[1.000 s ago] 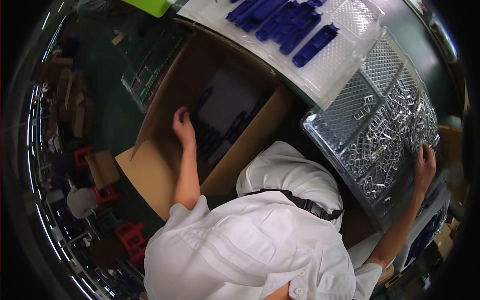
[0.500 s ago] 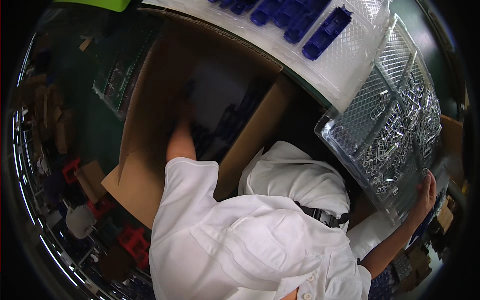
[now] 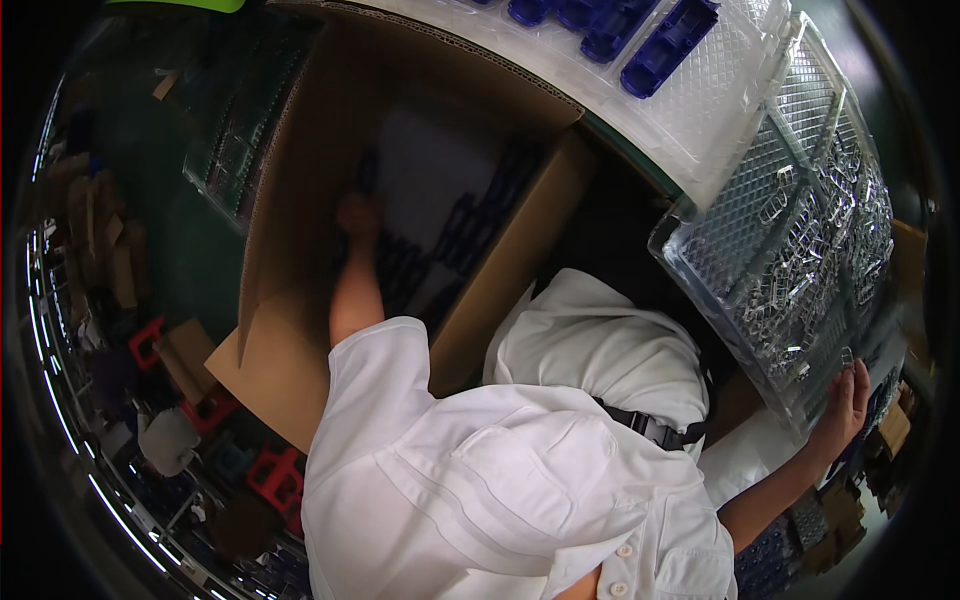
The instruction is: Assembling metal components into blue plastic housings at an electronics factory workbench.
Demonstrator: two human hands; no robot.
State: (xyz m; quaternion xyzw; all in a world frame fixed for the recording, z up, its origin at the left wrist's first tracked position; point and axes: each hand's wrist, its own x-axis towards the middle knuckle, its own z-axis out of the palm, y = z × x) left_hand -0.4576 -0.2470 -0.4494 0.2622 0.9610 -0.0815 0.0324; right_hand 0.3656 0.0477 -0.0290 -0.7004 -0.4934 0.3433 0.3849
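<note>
blue parts, likely plastic, in rows inside the carton: your left hand is down near them, too dark to tell whether it grips one. probably light, stiff; take by the long sides. metal clip, single: pinched at the fingertips of your right hand, by the near end of the tray. probably very light, springy, slick; hold by its side wires. loose clips, many: heaped in the tray, apt to tangle. hands: well apart.
</note>
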